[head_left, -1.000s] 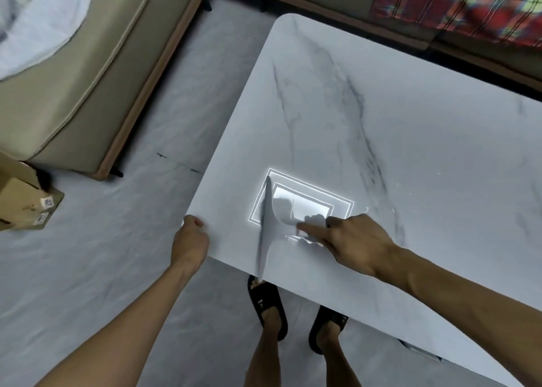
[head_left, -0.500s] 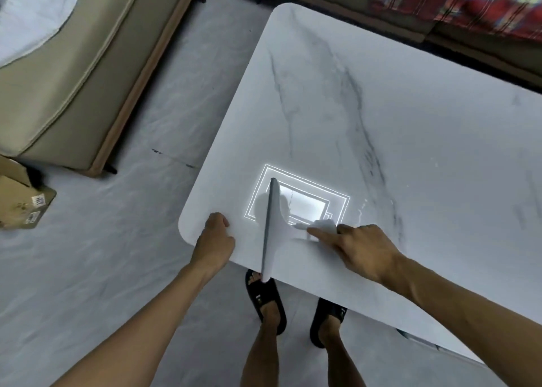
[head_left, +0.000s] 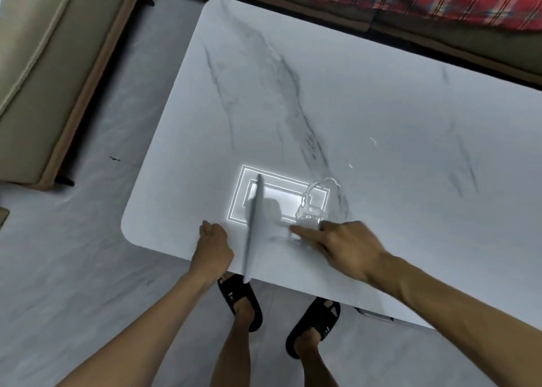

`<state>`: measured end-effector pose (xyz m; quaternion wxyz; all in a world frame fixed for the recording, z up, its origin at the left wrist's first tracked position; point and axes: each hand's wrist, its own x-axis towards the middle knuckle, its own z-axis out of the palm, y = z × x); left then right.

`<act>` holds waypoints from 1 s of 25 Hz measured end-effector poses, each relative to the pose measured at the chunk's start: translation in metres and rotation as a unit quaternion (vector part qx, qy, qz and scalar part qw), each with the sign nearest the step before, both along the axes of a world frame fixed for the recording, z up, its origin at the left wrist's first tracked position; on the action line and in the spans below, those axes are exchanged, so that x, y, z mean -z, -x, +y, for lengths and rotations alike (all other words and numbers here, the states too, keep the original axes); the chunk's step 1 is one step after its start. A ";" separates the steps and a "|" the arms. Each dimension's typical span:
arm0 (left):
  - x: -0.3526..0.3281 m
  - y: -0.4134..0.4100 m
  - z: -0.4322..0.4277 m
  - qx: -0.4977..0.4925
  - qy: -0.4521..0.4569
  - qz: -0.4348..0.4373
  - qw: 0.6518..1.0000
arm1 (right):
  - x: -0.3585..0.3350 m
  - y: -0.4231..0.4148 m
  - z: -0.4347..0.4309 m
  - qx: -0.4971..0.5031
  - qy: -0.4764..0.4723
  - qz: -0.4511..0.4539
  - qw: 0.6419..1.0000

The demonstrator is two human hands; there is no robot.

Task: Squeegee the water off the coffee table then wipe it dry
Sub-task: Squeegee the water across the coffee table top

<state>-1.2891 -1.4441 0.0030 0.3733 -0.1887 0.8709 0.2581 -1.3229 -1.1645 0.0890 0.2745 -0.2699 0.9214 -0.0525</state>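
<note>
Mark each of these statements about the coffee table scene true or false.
1. The right hand holds the squeegee. True.
2. The left hand holds a cloth. False: it grips the near edge of the coffee table.
3. Water lies on the tabletop close to the right hand. True.
4. The squeegee blade lies on the floor. False: it stands on the tabletop.
5. The person is barefoot. False: they wear black sandals.

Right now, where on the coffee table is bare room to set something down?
Mostly bare: the coffee table from the puddle out toward the plaid blanket. Crowded: the near edge, with left hand, squeegee and right hand.
</note>
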 end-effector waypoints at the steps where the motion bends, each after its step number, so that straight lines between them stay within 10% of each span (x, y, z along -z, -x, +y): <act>1: 0.000 -0.006 0.005 0.005 0.002 -0.008 1.000 | 0.012 -0.006 -0.015 -0.020 0.008 -0.011 1.000; 15: -0.016 -0.040 0.083 -0.004 -0.017 -0.056 0.998 | -0.005 -0.041 0.180 0.003 -0.068 0.052 0.996; 25: -0.024 -0.026 0.067 0.008 -0.052 -0.102 0.993 | 0.021 -0.017 0.025 -0.079 0.006 -0.015 0.997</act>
